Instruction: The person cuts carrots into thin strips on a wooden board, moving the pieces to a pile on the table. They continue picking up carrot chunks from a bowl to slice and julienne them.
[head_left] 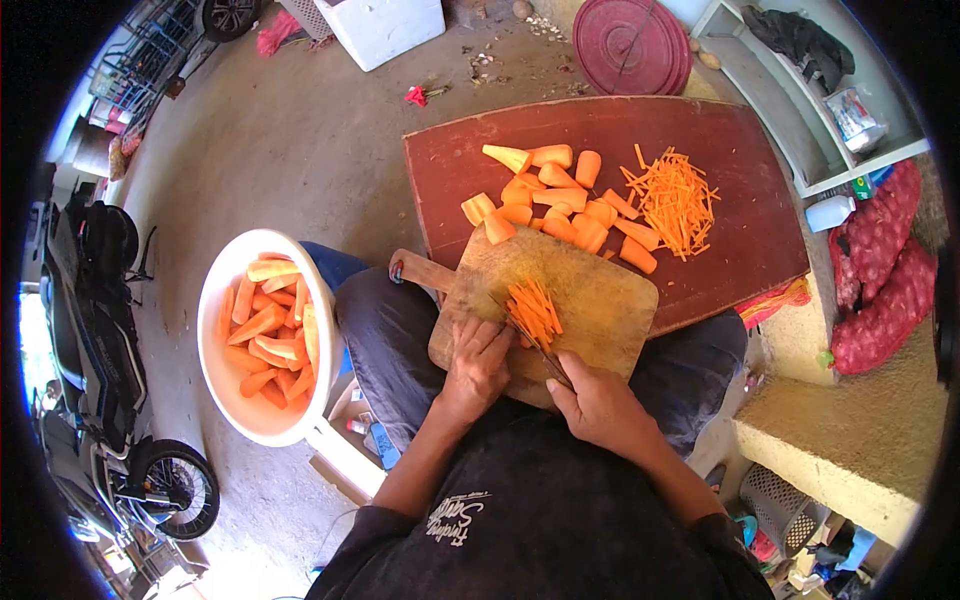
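My right hand (600, 400) is closed round the handle of a knife (552, 366), its blade tilted across a wooden cutting board (610, 300) on my lap. On the board's left part, my left hand (478, 362) has its fingers curled together beside the blade. They press on a carrot piece, mostly hidden by the fingers and knife. Freshly cut carrot sticks (536, 310) lie just past the blade. Beyond the board, a red-brown tabletop (740, 240) bears several peeled carrot chunks (560, 198) and a heap of thin carrot strips (678, 203).
At my left stands a white tub (212, 350) filled with peeled carrots (268, 325). Red net sacks (885, 300) rest by a yellowish ledge (840, 440) on the right. A maroon lid (632, 45) lies past the tabletop, and a motorcycle (110, 370) is parked far left.
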